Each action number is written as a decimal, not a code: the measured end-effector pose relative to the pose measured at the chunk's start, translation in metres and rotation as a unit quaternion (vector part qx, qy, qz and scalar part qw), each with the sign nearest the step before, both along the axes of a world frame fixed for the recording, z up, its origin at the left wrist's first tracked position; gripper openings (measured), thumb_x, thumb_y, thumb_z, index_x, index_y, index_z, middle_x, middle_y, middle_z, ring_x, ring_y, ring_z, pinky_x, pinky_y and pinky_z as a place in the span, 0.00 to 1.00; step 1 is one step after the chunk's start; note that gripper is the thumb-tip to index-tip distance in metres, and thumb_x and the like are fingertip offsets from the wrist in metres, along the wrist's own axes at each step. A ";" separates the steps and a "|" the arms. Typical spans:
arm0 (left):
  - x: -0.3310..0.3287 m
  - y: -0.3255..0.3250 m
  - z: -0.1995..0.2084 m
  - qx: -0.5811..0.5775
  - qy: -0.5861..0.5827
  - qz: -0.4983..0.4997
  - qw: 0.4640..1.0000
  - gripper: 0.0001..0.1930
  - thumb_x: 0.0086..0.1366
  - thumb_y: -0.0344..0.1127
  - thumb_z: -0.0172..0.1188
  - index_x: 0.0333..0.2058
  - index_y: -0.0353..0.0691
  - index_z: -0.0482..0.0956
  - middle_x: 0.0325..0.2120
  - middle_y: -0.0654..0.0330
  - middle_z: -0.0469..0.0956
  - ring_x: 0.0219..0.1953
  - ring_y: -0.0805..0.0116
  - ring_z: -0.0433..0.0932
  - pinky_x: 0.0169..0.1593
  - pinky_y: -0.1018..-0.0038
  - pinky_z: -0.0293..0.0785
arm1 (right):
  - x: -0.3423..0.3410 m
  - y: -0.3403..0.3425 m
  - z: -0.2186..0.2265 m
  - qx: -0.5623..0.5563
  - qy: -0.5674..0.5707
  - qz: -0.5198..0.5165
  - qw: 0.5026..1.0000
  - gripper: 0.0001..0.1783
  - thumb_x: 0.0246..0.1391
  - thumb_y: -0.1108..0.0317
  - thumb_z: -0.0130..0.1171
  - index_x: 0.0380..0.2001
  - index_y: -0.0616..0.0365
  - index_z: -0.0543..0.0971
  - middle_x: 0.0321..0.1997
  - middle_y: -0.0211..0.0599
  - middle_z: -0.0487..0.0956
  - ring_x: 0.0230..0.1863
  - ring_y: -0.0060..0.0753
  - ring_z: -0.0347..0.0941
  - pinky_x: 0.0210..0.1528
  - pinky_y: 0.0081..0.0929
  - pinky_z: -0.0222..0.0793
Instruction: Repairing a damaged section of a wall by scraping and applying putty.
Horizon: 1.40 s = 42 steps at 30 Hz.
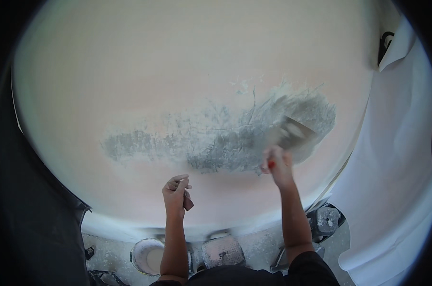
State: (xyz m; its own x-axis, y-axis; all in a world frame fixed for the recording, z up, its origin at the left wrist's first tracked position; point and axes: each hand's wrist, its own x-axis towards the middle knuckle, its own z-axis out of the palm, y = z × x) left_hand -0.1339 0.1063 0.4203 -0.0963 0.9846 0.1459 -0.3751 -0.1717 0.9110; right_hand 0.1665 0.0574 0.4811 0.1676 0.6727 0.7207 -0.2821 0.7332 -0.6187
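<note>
A large pale wall (pixel 192 62) stands in front of me, with a long, uneven grey patch (pixel 228 150) across it. Over the right part of the patch is a wide-bladed putty knife (pixel 294 132), its blade slightly blurred. My right hand (pixel 278 164) is closed round its handle, of which a bit of red shows. Lower and further left, my left hand (pixel 176 191) is raised with curled fingers. It holds a small reddish-brown flat piece (pixel 188 202) that sticks out below the palm; the rest of that piece is hidden.
On the floor below stand a round bucket (pixel 148 257) with pale stuff inside and a dusty stool (pixel 223 251). A second stool (pixel 327 219) is at the right. White sheeting (pixel 392 157) hangs along the right side, and a dark surface (pixel 30 205) borders the left.
</note>
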 end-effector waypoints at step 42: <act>0.012 -0.052 -0.045 -0.050 0.146 -0.208 0.966 0.06 0.62 0.30 0.65 0.31 0.35 0.77 0.12 0.69 0.69 0.12 0.81 0.66 0.16 0.81 0.60 | -0.054 -0.051 -0.124 -0.204 -0.231 -0.092 0.947 0.35 0.67 0.55 0.48 0.71 0.58 0.54 0.48 0.35 0.72 0.31 0.20 0.65 0.29 0.19 0.65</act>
